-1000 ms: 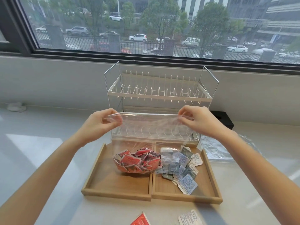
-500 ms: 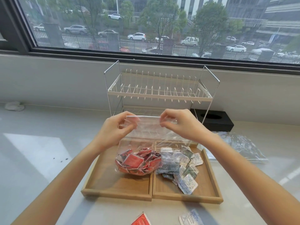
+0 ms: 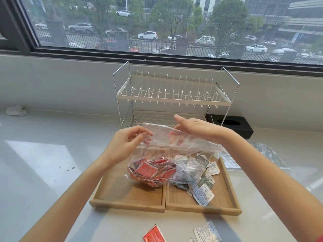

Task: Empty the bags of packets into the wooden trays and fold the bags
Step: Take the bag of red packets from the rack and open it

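Note:
A clear plastic bag point(image 3: 176, 145) hangs over the two wooden trays, its bottom full of red packets point(image 3: 151, 172) and resting on the left tray point(image 3: 127, 202). My left hand point(image 3: 128, 143) pinches the bag's top edge at the left with curled fingers. My right hand point(image 3: 198, 130) holds the top edge further right, its fingers showing through the plastic and its thumb raised. The right tray point(image 3: 229, 184) holds a heap of white and blue packets point(image 3: 203, 190).
A red packet point(image 3: 153, 234) and a white packet point(image 3: 208, 233) lie loose on the counter in front of the trays. A white dish rack point(image 3: 174, 99) stands behind them, a black box point(image 3: 233, 125) beside it. Another clear bag point(image 3: 265, 153) lies at the right. A crumpled tissue point(image 3: 16, 110) sits far left.
My hands came closer together along the bag's top edge. My right hand turned and its fingers slid behind the plastic, and the top of the bag went slack toward the right.

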`<state>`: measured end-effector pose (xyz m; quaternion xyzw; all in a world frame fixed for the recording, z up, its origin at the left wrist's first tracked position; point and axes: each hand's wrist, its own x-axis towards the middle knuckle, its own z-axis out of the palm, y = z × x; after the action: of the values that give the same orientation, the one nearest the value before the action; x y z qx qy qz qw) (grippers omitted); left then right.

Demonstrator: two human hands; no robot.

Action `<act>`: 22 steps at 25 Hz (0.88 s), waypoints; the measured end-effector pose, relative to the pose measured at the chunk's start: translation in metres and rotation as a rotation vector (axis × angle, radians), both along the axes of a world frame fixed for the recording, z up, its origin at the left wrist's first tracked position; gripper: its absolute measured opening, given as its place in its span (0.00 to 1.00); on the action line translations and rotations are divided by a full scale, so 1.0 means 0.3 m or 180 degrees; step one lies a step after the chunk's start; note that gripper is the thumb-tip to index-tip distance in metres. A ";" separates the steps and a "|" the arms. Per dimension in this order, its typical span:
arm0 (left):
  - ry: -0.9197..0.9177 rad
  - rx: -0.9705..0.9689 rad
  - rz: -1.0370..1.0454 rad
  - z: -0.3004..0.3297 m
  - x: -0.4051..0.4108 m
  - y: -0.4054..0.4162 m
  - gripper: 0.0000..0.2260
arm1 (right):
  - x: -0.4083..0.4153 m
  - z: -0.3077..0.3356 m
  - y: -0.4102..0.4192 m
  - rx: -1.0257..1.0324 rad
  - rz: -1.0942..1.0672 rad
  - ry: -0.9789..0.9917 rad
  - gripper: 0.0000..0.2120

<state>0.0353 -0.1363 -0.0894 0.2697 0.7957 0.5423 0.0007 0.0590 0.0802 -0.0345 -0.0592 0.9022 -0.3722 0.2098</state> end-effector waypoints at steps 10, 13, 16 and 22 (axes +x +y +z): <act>0.0061 0.0016 -0.0032 -0.015 0.004 0.032 0.07 | -0.024 -0.060 0.017 -0.1047 0.0168 -0.0211 0.08; -0.0013 0.0129 0.0000 -0.025 0.001 0.028 0.09 | -0.010 -0.025 0.027 -0.1511 -0.0123 0.0283 0.05; -0.0052 0.0149 0.0090 -0.029 0.003 0.024 0.10 | -0.004 0.016 0.044 -0.1534 -0.0319 0.0728 0.05; -0.0041 0.0425 -0.0051 0.014 0.024 0.047 0.04 | 0.003 -0.003 0.018 -0.1367 -0.0215 0.0918 0.06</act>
<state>0.0426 -0.1222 -0.0853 0.2719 0.7556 0.5959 -0.0079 0.0598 0.0855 -0.0355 -0.1248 0.8245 -0.5497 0.0491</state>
